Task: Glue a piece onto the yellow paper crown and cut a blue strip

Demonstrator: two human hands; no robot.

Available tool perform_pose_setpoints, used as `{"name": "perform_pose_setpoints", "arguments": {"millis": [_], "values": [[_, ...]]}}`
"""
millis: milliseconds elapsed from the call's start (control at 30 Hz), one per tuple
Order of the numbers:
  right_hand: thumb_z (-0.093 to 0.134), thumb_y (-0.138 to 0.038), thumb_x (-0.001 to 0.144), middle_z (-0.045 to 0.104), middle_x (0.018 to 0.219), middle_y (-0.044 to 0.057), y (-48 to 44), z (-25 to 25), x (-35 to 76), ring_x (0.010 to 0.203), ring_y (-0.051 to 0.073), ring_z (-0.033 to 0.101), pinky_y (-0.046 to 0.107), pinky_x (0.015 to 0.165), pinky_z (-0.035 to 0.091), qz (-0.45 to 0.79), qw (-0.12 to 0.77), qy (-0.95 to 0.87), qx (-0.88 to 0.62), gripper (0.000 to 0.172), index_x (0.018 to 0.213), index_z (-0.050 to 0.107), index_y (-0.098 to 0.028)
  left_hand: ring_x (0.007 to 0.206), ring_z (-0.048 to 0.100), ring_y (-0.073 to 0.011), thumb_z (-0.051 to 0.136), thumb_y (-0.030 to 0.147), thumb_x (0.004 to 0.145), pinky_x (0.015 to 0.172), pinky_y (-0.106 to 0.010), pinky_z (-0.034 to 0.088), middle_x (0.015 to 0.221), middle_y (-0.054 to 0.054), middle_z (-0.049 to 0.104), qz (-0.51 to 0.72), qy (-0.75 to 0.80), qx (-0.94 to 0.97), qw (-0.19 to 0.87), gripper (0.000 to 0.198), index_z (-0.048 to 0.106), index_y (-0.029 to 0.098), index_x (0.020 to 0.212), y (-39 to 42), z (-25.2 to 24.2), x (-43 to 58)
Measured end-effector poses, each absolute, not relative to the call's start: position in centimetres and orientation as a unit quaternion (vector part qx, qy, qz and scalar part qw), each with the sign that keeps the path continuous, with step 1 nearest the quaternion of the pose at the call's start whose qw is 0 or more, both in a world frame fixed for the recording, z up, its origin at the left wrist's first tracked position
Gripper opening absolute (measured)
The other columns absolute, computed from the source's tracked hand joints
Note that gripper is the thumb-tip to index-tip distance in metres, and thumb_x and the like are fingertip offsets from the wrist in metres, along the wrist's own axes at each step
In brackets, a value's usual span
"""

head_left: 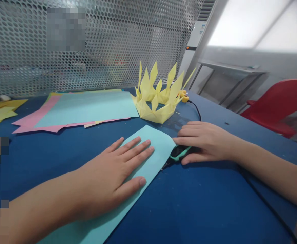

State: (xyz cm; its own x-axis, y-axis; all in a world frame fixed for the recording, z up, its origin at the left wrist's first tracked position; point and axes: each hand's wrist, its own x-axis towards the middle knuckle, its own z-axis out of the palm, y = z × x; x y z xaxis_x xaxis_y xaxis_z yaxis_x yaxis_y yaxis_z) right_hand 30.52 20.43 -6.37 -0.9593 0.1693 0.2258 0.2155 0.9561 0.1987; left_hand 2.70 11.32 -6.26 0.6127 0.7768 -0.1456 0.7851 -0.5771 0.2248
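Turquoise paper (161,144) lies flat under the left hand (113,173), running back beneath its wrist, with its far end just beyond the fingertips. That hand is spread wide, palm down, pressing and pinching nothing. No cut or worked shape shows on the uncovered part, so I judge this sheet nearer its start than its end: laid out and steadied, with most of the work left.

The right hand (204,142) rests just beside the paper's right-hand corner, its forefinger at the edge. Beneath it is a green-rimmed tool (181,154), probably scissors, so much hidden by the fingers that I cannot tell whether they grip it.

Out past both hands, just beyond the paper's far end, a yellow paper crown (153,114) stands in a ring of upright points; that piece looks complete. Beyond the left fingertips lies a stack of coloured sheets (92,105), turquoise over pink, seemingly unworked. Farther to that hand's left are yellow papers (1,113). Everything rests on a blue table (201,203).
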Motion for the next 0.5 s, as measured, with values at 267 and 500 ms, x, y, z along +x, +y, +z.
{"name": "perform_pose_setpoints", "arguments": {"millis": [267, 500], "values": [[0.038, -0.056, 0.095, 0.057, 0.072, 0.004, 20.23, -6.29, 30.48, 0.066, 0.016, 0.050, 0.028, 0.062, 0.037, -0.128, 0.095, -0.982, -0.097, 0.051, 0.112, 0.061, -0.014, 0.147, 0.006, -0.0240, 0.023, 0.064, 0.094, 0.119, -0.049, 0.005, 0.157, 0.007, 0.004, -0.049, 0.416, 0.888, 0.186, 0.065, 0.004, 0.036, 0.149, 12.15, -6.10, 2.40], [0.039, -0.055, 0.095, 0.058, 0.073, 0.005, 20.28, -6.23, 30.58, 0.066, 0.017, 0.050, 0.028, 0.062, 0.038, -0.127, 0.093, -0.983, -0.089, 0.050, 0.111, 0.062, -0.013, 0.147, 0.007, -0.0232, 0.024, 0.065, 0.093, 0.119, -0.050, 0.004, 0.157, 0.008, 0.003, -0.057, 0.421, 0.887, 0.183, 0.066, 0.003, 0.037, 0.149, 12.21, -6.07, 2.50]]}}
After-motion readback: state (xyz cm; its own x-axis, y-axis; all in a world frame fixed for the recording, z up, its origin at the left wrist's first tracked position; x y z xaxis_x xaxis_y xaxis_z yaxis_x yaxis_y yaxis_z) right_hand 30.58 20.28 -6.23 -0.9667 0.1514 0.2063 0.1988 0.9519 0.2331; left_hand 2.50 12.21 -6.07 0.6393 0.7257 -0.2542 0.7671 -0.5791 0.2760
